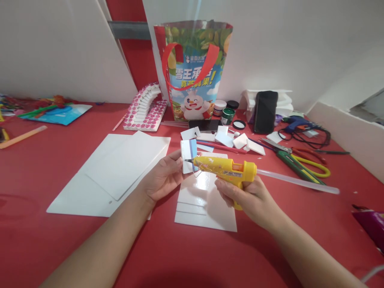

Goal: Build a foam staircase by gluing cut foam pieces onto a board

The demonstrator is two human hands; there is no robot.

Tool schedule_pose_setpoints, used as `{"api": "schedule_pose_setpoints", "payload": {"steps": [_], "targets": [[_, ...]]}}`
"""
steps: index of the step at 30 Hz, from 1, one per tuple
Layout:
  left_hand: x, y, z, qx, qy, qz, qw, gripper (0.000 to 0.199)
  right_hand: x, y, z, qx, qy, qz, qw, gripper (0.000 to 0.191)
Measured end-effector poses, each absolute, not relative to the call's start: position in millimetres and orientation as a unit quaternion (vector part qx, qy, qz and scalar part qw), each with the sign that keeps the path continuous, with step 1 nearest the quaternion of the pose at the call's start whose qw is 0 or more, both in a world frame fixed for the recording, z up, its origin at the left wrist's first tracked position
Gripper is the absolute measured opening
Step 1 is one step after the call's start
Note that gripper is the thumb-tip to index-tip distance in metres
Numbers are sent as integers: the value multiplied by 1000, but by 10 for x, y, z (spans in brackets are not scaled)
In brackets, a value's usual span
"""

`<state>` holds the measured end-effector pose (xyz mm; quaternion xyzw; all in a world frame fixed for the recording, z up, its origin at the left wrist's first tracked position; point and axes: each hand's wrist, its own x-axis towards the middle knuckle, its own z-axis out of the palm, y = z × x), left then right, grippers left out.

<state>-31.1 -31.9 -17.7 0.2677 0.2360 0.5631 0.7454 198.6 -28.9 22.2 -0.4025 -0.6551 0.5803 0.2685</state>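
My left hand [165, 176] is closed on a small white card with blue stripes [186, 150], held upright by its edge. In my right hand [243, 196] is a yellow hot glue gun [225, 168], gripped by its handle, with a long clear glue stick [300, 182] sticking out of its back. The gun's dark nozzle points left and lies against or just in front of the card; I cannot tell whether they touch. Below both hands, a white foam sheet [192, 219] with strips across it rests on the red table [144, 256].
Larger white sheets [78, 192] lie at left. Small white pieces [225, 139], scissors [312, 166], a green-handled cutter [295, 164] and a blue glue gun [295, 124] are farther back and right. A carrier bag [195, 80], paint jars [228, 116] and a phone [265, 112] stand behind.
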Motion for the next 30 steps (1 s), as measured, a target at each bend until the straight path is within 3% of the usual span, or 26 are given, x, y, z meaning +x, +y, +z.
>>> {"api": "schedule_pose_setpoints", "payload": {"steps": [4, 30], "targets": [[-316, -314, -188, 278, 232, 566, 741, 21, 1987, -296, 237, -408, -653, 583, 260, 45], [-330, -288, -167, 281, 249, 599, 707, 28, 2008, -293, 171, -422, -666, 575, 221, 49]]}}
